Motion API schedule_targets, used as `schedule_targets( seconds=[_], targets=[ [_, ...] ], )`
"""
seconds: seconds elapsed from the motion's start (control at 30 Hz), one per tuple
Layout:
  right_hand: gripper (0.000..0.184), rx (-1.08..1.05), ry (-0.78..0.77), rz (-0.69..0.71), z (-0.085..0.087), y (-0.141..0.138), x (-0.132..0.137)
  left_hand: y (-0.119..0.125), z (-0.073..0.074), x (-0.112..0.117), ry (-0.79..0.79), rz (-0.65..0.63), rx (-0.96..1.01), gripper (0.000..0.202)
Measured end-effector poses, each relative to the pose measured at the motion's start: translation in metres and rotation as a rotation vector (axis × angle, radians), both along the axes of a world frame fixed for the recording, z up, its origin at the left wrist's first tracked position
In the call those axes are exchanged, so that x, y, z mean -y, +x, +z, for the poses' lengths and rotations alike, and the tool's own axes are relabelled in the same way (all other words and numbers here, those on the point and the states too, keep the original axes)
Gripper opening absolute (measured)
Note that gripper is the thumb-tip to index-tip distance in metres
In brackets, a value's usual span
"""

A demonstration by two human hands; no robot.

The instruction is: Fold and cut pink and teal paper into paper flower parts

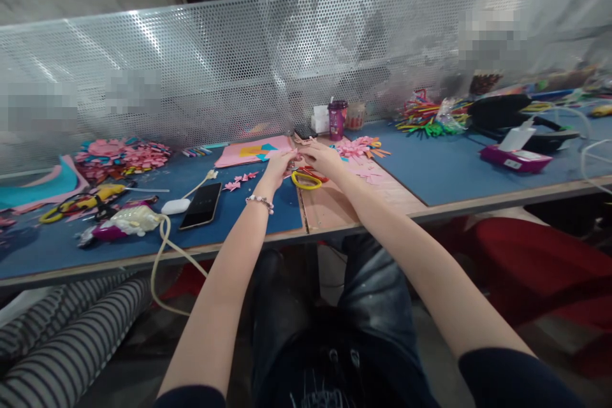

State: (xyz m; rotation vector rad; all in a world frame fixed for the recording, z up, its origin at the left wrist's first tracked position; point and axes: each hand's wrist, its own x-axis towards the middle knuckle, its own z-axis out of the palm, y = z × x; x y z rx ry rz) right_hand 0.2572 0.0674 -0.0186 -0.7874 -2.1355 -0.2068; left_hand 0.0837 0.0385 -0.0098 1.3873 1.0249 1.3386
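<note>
My left hand (281,166), with a beaded bracelet (261,203) on its wrist, and my right hand (321,157) meet over the middle of the table. Their fingers are closed together around something small, perhaps pink, that is too blurred to name. Just below the hands lie scissors with a yellow handle loop (306,181), and a red handle (315,173) shows beside it. Pink sheets (229,157) with orange and blue scraps lie beyond my left hand. Small pink cut pieces (240,181) are left of it. A pink pile (358,146) sits beyond my right forearm.
A phone (201,205), white case (176,206) and cable lie at left, near a large pink heap (124,158). A purple cup (337,120) stands by the perforated metal screen (215,76). Colourful strips (430,115) and a magenta box (515,158) are at right. Someone's striped legs (81,344) show at lower left.
</note>
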Motion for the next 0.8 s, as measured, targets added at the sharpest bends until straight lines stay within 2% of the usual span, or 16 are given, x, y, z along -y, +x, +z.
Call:
schedule_targets(
  seconds=[0.23,0.33,0.43,0.53,0.67,0.8],
  targets=[
    [0.032,0.037,-0.078,-0.067,0.003,0.003,0.007,0.001,0.002,0.002,-0.051,0.008,-0.055,0.027],
    [0.03,-0.024,-0.104,-0.056,0.004,0.003,0.008,0.0,0.0,0.003,-0.037,-0.012,-0.078,0.027],
    [0.027,-0.195,-0.147,-0.016,0.004,0.003,0.005,0.0,-0.001,0.005,-0.015,-0.052,-0.092,0.029],
    [0.025,-0.351,-0.263,0.062,0.004,0.003,-0.002,0.001,-0.003,0.005,0.004,-0.083,-0.128,0.029],
    [0.021,-0.384,-0.41,0.164,0.003,0.005,-0.005,0.001,-0.006,0.003,0.034,-0.096,-0.149,0.024],
    [0.024,-0.405,-0.49,0.196,0.003,0.006,-0.005,0.001,-0.006,0.002,0.025,-0.097,-0.105,0.022]
  ],
)
